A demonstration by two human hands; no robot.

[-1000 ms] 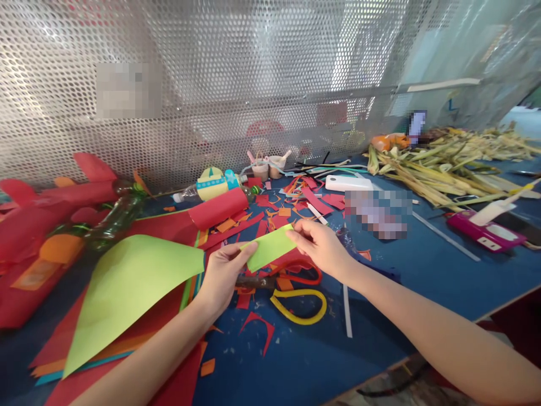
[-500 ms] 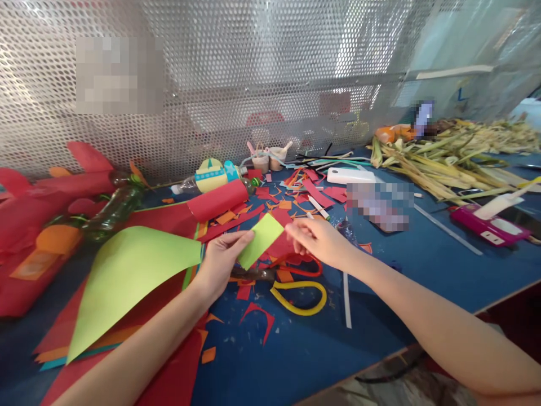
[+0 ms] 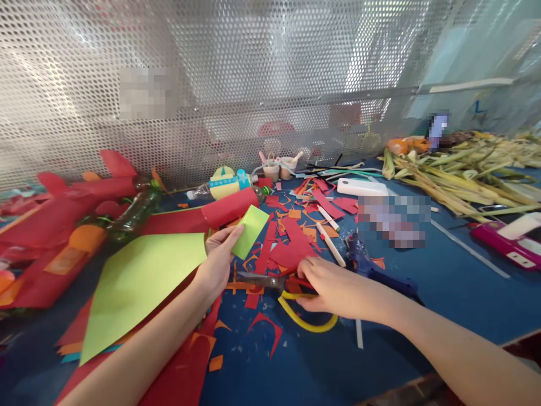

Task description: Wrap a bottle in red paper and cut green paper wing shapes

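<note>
My left hand (image 3: 220, 256) pinches a small folded-looking piece of light green paper (image 3: 252, 228) between thumb and fingers. A large light green sheet (image 3: 147, 282) reaches up to the same hand, its corner hidden behind the fingers. Below and right of it, a pair of scissors (image 3: 276, 282) with red and yellow handles lies on the blue table, blades pointing left. My right hand (image 3: 323, 285) is closed about the scissor handles, thumb at the yellow loop; part of the red loop is hidden under the fingers.
Red and orange paper scraps (image 3: 291, 239) litter the table. A blue glue gun (image 3: 372, 268) lies right of the scissors. Red paper-covered bottles (image 3: 76, 214) stand left. Dry husks (image 3: 439, 169) and a magenta device (image 3: 507, 242) are at right. A perforated metal panel (image 3: 270, 73) rises behind.
My right hand has left the small green paper and moved down onto the scissor handles. My left hand still holds the green paper. The view has shifted slightly.
</note>
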